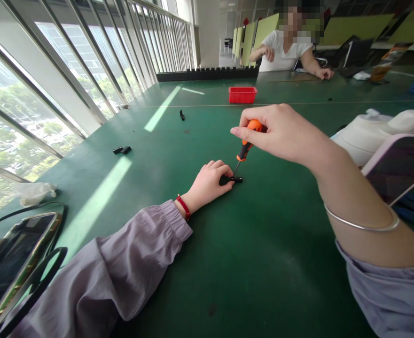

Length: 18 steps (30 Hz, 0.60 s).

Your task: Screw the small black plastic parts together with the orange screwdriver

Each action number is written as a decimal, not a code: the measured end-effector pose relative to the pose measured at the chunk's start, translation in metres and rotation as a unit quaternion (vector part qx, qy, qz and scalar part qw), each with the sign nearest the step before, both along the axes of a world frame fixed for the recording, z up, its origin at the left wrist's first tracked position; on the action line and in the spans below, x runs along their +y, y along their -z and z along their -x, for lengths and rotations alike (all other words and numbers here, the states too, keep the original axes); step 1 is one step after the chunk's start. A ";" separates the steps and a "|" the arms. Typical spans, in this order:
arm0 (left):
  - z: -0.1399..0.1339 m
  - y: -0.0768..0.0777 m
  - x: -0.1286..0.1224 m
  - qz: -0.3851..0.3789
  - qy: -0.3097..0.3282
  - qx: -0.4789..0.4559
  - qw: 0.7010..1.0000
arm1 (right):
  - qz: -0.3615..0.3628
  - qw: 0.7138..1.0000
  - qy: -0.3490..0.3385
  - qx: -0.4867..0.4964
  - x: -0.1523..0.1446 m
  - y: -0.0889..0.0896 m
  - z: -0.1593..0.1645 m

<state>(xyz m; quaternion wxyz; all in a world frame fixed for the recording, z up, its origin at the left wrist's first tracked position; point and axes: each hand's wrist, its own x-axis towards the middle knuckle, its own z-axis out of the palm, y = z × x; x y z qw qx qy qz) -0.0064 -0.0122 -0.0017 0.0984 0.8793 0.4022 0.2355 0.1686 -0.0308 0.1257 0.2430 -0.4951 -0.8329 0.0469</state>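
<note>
Possibly the screwdriver (244, 152) could slip sideways and poke the left hand (212, 182), because it stands tilted with its tip very near. The right hand (280, 134) holds this tool; the left pinches the small black part (238, 179) on the green table (263, 263). This part looks slim and slightly shiny

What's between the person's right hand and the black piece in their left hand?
An orange-and-black screwdriver: the head view shows its top gripped by the right hand and its metal shaft slanting down toward the black piece.
</note>
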 end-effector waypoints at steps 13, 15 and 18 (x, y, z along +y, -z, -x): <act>0.000 0.001 0.000 -0.003 0.002 0.004 1.000 | 0.016 1.000 -0.004 0.006 0.000 -0.002 -0.002; 0.000 0.001 0.000 -0.005 0.001 0.005 1.000 | 0.027 0.999 -0.025 0.017 0.001 -0.003 -0.003; 0.000 0.002 0.000 -0.007 -0.001 0.005 1.000 | 0.058 0.997 -0.054 0.021 0.001 -0.002 -0.003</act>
